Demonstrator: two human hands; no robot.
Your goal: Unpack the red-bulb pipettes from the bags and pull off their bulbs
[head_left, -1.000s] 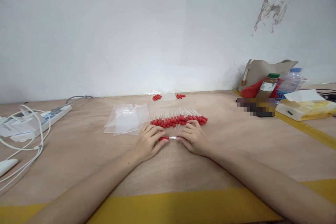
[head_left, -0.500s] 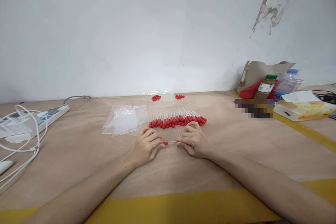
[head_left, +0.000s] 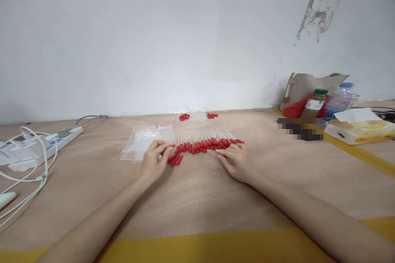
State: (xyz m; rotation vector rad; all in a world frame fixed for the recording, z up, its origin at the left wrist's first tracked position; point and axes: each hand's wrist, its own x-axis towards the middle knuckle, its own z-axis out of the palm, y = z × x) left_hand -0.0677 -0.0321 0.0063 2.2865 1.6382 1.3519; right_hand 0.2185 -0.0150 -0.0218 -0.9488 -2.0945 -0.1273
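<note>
My left hand [head_left: 155, 159] is at the left end of a row of droppers, with thumb and forefinger closed on a red rubber bulb [head_left: 172, 146]. Just below its fingertips lie several loose red bulbs [head_left: 176, 160]. The droppers [head_left: 202, 145] lie side by side, red bulbs toward me and clear pointed glass tips toward the wall. In front of the row are several bare glass tubes [head_left: 213, 166]. My right hand [head_left: 237, 161] rests beside them, thumb and forefinger pinched at their upper ends on a thin glass tube, which the fingers partly hide.
Clear plastic bags [head_left: 148, 141] lie left of the droppers. Two small heaps of red bulbs [head_left: 184, 117] sit on plastic by the wall. A power strip [head_left: 66, 141] with white cables is at far left. Bottles [head_left: 315, 104] and a tissue pack [head_left: 359, 129] stand at right.
The bulb and tube held between my hands are no longer there. My left hand has moved left and up, uncovering the loose bulbs. My right hand has shifted slightly right, exposing the bare tubes.
</note>
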